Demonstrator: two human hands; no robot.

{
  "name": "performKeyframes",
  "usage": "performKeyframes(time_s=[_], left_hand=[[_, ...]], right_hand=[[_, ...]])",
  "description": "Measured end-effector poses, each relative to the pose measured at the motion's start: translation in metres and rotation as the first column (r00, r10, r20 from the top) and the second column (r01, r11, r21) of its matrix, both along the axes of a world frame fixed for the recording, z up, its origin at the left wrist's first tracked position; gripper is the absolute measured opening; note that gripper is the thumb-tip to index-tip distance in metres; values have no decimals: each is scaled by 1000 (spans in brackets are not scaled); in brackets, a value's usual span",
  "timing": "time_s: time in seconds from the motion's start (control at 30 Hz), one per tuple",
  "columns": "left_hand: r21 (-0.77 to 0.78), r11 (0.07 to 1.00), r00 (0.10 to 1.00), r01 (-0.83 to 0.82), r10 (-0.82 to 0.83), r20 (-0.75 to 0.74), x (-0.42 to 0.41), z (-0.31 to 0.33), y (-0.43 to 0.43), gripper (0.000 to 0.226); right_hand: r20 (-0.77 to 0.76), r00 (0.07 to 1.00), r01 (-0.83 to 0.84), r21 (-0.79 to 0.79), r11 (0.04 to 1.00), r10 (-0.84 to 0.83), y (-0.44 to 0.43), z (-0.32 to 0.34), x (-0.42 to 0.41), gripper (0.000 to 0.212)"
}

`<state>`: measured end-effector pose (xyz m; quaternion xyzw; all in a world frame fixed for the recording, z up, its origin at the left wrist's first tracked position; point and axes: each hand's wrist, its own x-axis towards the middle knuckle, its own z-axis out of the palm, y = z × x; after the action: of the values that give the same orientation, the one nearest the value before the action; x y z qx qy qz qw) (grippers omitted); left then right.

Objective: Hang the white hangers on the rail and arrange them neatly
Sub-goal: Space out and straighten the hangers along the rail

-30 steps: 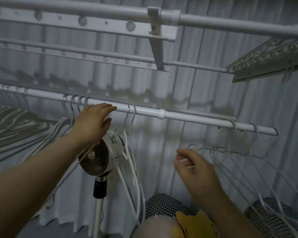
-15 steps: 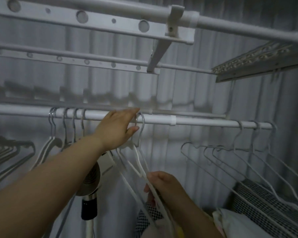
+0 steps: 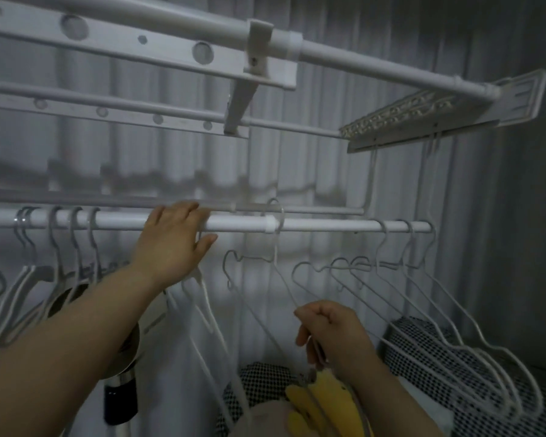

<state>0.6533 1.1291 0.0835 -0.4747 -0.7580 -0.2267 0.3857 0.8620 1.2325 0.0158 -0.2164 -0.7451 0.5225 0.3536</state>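
Grey pleated curtains [image 3: 328, 152] hang behind a white drying rack, and the rail [image 3: 328, 227] runs across it at the height of the left hand. That left hand [image 3: 171, 244] lies over the rail with its fingers draped on top and the thumb spread below, holding nothing; it seems placed there to steady the bar and to keep a gap between the hooks. Left of it a tight bunch of hangers [image 3: 73, 247] is already hooked on. Below and to the right, the right hand [image 3: 331, 332] is curled shut around the lower wire of one white hanger [image 3: 275, 257], whose hook rises to the rail joint just right of the left hand. Motion blur makes it hard to say whether that hook is over the bar yet or just behind it. Gripping low lets the hand steer the hook from beneath. Further right of the right hand, three more hangers [image 3: 401, 279] hang loosely spaced, likely waiting to be slid along.
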Motion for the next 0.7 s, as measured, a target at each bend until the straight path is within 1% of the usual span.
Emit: performKeyframes(time_s=[0.07, 0.17, 0.2, 0.27, 0.33, 0.4, 0.47, 0.57, 0.7], left_hand=[[0, 1000, 999, -3, 3, -36, 8, -1, 12, 61], [-32, 999, 997, 42, -44, -71, 23, -1, 33, 64], [-45, 998, 997, 53, -55, -51, 29, 1, 39, 65], [-84, 996, 1000, 18, -17, 13, 40, 6, 48, 61], [-72, 997, 1000, -1, 1, 5, 44, 6, 57, 55], [-44, 999, 1000, -3, 2, -17, 43, 3, 61, 53], [-53, 998, 997, -37, 33, -76, 41, 1, 61, 52], [-82, 992, 994, -93, 88, -60, 44, 2, 61, 53], [-67, 992, 990, -104, 97, -100, 44, 1, 63, 54]], right_hand=[[15, 1000, 17, 39, 999, -17, 13, 2, 13, 39], [36, 999, 16, 46, 999, -17, 26, 8, 26, 42], [35, 999, 12, 43, 999, -13, 30, 9, 28, 40], [28, 1000, -2, 52, 999, 1, 37, 12, 32, 37], [14, 1000, -18, 53, 998, 17, 44, 13, 35, 36], [-24, 1000, -12, 9, 1000, 12, 53, 16, 38, 34], [-58, 998, -4, -55, 998, 1, 64, 17, 42, 30], [-40, 999, 0, -81, 997, -3, 79, 13, 48, 30], [8, 1000, 28, -67, 997, -27, 91, 3, 52, 30]])
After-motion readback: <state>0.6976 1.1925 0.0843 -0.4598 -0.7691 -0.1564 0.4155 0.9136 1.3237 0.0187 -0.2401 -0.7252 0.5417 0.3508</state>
